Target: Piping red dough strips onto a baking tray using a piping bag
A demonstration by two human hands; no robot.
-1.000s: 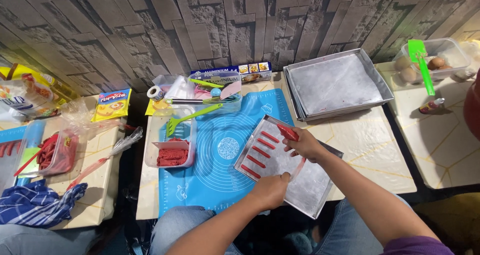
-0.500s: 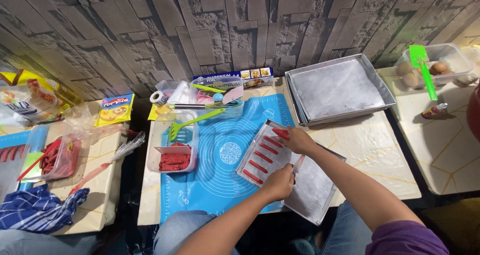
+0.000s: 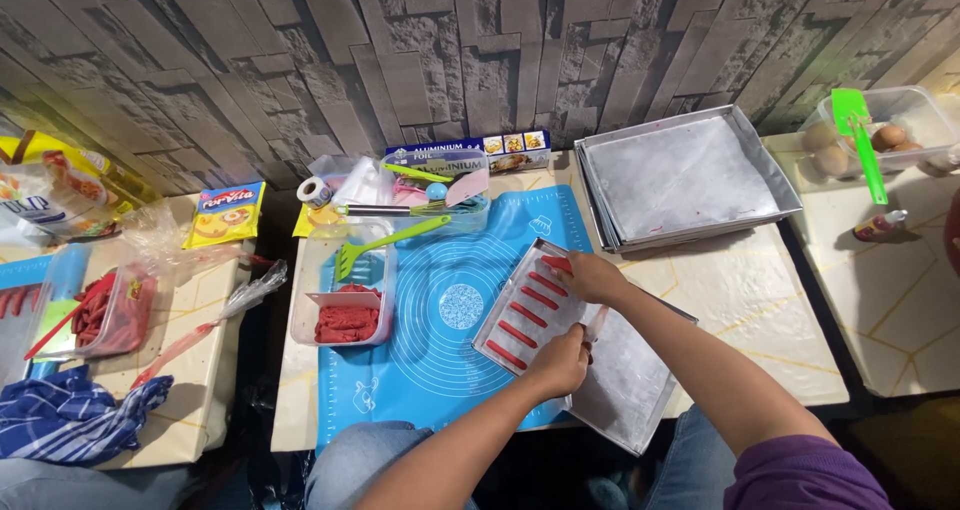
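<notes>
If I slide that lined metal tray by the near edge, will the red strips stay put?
Probably stiff: the tray is metal with raised rims. Its near corner overhangs the table, so it may tip. The red strips lie loose on the lining and might shift.

A long blue foil box with small food pictures lies at the back of the counter against the wall. Left of it, a flat yellow packet with a red emblem lies on the neighbouring counter. At the far left edge sits a crumpled yellow-and-white bag.
</notes>
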